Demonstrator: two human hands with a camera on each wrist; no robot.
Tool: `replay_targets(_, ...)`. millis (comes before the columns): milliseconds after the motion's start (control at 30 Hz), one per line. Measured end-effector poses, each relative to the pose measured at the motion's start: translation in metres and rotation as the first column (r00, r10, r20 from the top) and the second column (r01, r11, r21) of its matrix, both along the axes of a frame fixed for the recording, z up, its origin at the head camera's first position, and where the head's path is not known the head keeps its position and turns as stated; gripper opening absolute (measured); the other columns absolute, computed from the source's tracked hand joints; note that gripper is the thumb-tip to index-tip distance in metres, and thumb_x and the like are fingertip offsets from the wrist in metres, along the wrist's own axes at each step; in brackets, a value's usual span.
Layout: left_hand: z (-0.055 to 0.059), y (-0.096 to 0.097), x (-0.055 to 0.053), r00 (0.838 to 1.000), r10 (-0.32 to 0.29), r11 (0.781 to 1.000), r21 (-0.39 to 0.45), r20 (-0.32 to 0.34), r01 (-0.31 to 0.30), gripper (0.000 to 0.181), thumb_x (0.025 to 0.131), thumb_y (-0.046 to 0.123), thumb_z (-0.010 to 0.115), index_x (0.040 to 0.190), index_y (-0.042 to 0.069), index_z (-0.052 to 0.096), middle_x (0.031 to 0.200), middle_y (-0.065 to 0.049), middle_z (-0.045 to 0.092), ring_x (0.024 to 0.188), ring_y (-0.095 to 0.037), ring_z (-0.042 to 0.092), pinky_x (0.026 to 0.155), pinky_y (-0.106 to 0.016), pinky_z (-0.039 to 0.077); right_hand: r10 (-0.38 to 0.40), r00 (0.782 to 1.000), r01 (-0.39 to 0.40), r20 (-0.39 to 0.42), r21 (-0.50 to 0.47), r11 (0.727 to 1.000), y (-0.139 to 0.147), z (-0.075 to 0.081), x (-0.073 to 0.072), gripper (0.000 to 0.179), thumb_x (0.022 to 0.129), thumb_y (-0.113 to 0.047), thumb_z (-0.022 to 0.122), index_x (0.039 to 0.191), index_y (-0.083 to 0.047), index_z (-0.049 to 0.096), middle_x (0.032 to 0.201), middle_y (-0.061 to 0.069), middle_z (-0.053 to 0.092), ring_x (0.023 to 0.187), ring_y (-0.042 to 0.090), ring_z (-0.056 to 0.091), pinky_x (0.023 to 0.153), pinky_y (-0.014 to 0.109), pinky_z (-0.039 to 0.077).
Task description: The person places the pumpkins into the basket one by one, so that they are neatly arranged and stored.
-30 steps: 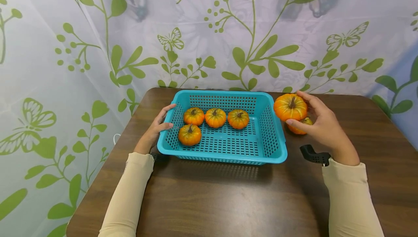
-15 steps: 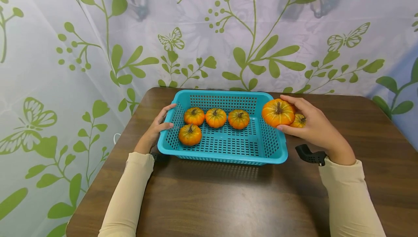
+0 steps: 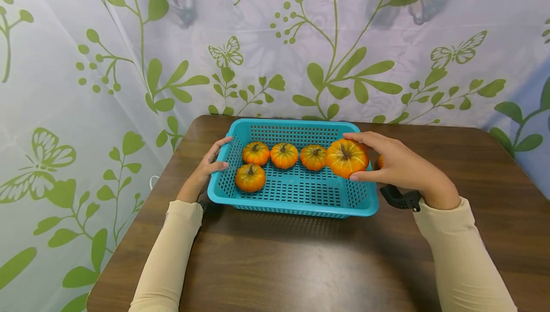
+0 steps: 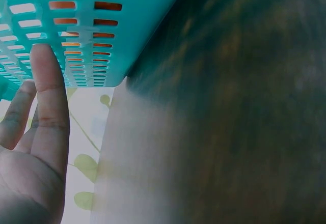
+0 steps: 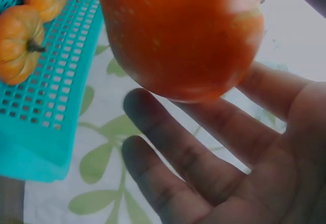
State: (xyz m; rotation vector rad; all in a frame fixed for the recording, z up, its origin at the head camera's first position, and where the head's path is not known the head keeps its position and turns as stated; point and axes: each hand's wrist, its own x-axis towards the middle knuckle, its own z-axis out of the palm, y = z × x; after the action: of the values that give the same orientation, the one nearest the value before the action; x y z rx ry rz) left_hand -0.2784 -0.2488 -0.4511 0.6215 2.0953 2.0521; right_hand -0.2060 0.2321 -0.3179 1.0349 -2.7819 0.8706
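Observation:
A turquoise plastic basket (image 3: 292,207) with slotted walls stands on the table. My left hand (image 3: 204,171) holds its left rim, thumb over the top; in the left wrist view the fingers (image 4: 50,96) lie against the slotted outer wall. My right hand (image 3: 404,168) grips a small orange pumpkin (image 3: 345,158) between thumb and fingers, over the right end of the basket. From the right wrist, the smooth underside of that pumpkin (image 5: 183,40) shows, with two fingers spread below. Inside the basket, a row of three small pumpkins (image 3: 284,155) has another pumpkin (image 3: 250,178) in front at the left.
Partly hidden behind my right hand, another pumpkin (image 3: 380,161) shows to the right of the basket. The brown wooden table (image 3: 275,264) ends at the back against a white curtain (image 3: 266,39) printed with green leaves. A black wrist mount (image 3: 399,198) juts from under my right wrist.
My right hand has carried the pumpkin leftward and slightly nearer, from beside the basket's right rim to over its right end. The left hand and basket stay put.

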Motion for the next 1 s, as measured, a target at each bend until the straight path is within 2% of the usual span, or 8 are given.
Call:
replay_targets(67, 0.000, 0.000, 0.000, 1.000, 0.001, 1.000, 0.001, -0.001, -0.001, 0.079, 0.091, 0.010, 0.055, 0.167, 0.013, 0.033, 0.164, -0.032, 0.030, 0.120, -0.034, 0.057, 0.094, -0.034, 0.058, 0.017, 1.000, -0.018, 0.018, 0.030, 0.999, -0.005, 0.005, -0.001, 0.086, 0.088, -0.023, 0.092, 0.160, -0.007, 0.049, 0.150, 0.018, 0.058, 0.094, 0.020, 0.061, 0.079, 0.035, 0.053)
replay_targets(133, 0.000, 0.000, 0.000, 1.000, -0.001, 1.000, 0.007, 0.006, 0.001, 0.080, 0.092, 0.011, 0.055, 0.168, 0.013, 0.032, 0.164, -0.032, 0.030, 0.120, -0.033, 0.057, 0.094, -0.034, 0.058, 0.042, 0.999, -0.044, 0.028, 0.045, 0.998, -0.009, 0.007, -0.002, 0.084, 0.088, -0.025, 0.092, 0.159, -0.006, 0.050, 0.150, 0.018, 0.058, 0.095, 0.022, 0.063, 0.082, 0.039, 0.056)
replay_targets(167, -0.001, -0.001, 0.000, 1.000, -0.003, 1.000, 0.008, 0.007, 0.003, 0.080, 0.092, 0.011, 0.055, 0.168, 0.013, 0.031, 0.165, -0.032, 0.029, 0.120, -0.033, 0.058, 0.094, -0.034, 0.059, 0.054, 0.998, -0.055, 0.037, 0.049, 0.997, -0.011, 0.008, -0.003, 0.084, 0.088, -0.025, 0.091, 0.159, -0.005, 0.051, 0.151, 0.019, 0.058, 0.099, 0.024, 0.065, 0.086, 0.043, 0.057)
replay_targets(267, -0.002, -0.001, 0.000, 1.000, -0.012, 1.000, 0.021, 0.018, 0.012, 0.080, 0.092, 0.011, 0.056, 0.168, 0.013, 0.031, 0.165, -0.032, 0.029, 0.116, -0.031, 0.061, 0.094, -0.035, 0.059, 0.085, 0.994, -0.089, 0.065, 0.054, 0.995, -0.017, 0.010, -0.007, 0.081, 0.089, -0.025, 0.090, 0.157, -0.004, 0.052, 0.154, 0.018, 0.058, 0.124, 0.030, 0.062, 0.101, 0.057, 0.054)
replay_targets(300, -0.002, -0.001, 0.000, 1.000, -0.015, 1.000, 0.026, 0.020, 0.015, 0.080, 0.093, 0.010, 0.056, 0.168, 0.013, 0.031, 0.165, -0.033, 0.029, 0.115, -0.031, 0.062, 0.094, -0.035, 0.059, 0.094, 0.992, -0.099, 0.079, 0.053, 0.994, -0.019, 0.010, -0.008, 0.080, 0.090, -0.025, 0.090, 0.157, -0.003, 0.052, 0.153, 0.017, 0.058, 0.127, 0.031, 0.061, 0.103, 0.058, 0.053)
replay_targets(533, -0.001, 0.000, -0.001, 1.000, -0.016, 0.999, 0.043, 0.018, 0.015, 0.079, 0.092, 0.010, 0.057, 0.168, 0.013, 0.032, 0.163, -0.033, 0.030, 0.115, -0.032, 0.061, 0.094, -0.035, 0.059, 0.159, 0.978, -0.168, 0.137, 0.056, 0.984, -0.035, 0.008, -0.021, 0.080, 0.089, -0.024, 0.091, 0.154, 0.002, 0.053, 0.145, 0.015, 0.063, 0.117, 0.026, 0.063, 0.098, 0.053, 0.056)
replay_targets(767, 0.000, 0.000, 0.001, 1.000, -0.013, 0.999, 0.032, 0.019, 0.013, 0.080, 0.093, 0.010, 0.056, 0.168, 0.012, 0.031, 0.164, -0.032, 0.029, 0.115, -0.033, 0.061, 0.094, -0.035, 0.059, 0.208, 0.954, -0.222, 0.215, 0.045, 0.974, -0.048, -0.001, -0.030, 0.075, 0.089, -0.018, 0.089, 0.152, 0.001, 0.054, 0.140, 0.011, 0.064, 0.116, 0.025, 0.062, 0.099, 0.051, 0.056)
replay_targets(1000, 0.000, -0.001, 0.001, 1.000, -0.007, 1.000, 0.002, 0.009, 0.007, 0.080, 0.093, 0.010, 0.055, 0.168, 0.010, 0.029, 0.164, -0.033, 0.030, 0.120, -0.036, 0.057, 0.094, -0.035, 0.059, 0.261, 0.925, -0.274, 0.276, 0.010, 0.962, -0.059, -0.012, -0.041, 0.075, 0.087, -0.013, 0.088, 0.151, 0.005, 0.053, 0.145, 0.018, 0.061, 0.126, 0.036, 0.062, 0.111, 0.058, 0.050)
